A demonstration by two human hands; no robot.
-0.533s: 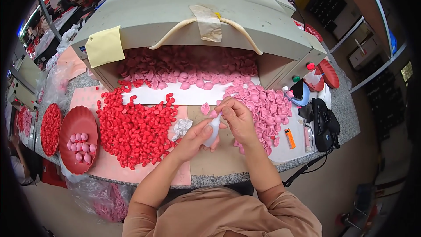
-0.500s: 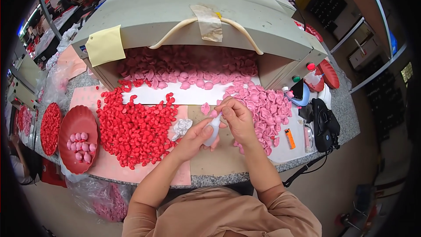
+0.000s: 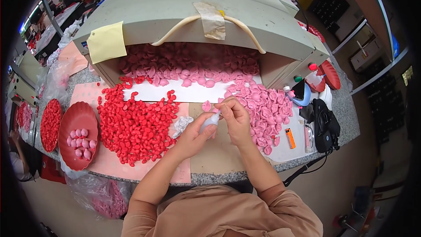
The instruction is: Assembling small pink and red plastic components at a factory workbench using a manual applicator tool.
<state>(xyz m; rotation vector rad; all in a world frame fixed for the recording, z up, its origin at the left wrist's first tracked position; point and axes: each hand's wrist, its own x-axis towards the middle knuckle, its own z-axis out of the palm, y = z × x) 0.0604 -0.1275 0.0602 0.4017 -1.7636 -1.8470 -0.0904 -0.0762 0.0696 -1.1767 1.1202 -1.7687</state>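
Note:
My left hand (image 3: 192, 139) is wrapped round a small translucent squeeze bottle (image 3: 209, 122), its narrow nozzle tilted up and to the right. The nozzle tip is close to the fingers of my right hand (image 3: 237, 123), which are pinched together. A bit of pink shows at those fingertips, probably a small pink piece, mostly hidden by the fingers. One loose pink shell-like piece (image 3: 206, 105) lies just beyond the bottle. Right of my hands spreads a heap of pink cupped pieces (image 3: 265, 107); to the left is a large heap of small red rounded pieces (image 3: 136, 127).
A grey metal box (image 3: 175, 6) with an open front, full of pink pieces, stands ahead. At left, a red fluted dish (image 3: 70, 120) holds several pink balls. Crumpled white paper (image 3: 182, 125), an orange lighter-like object (image 3: 290, 138) and a black bag (image 3: 325, 125) lie around.
The squeeze bottle has tipped further toward the right, its nozzle now angled at my right fingertips. My left hand has shifted slightly up and left; my right hand has moved a little left.

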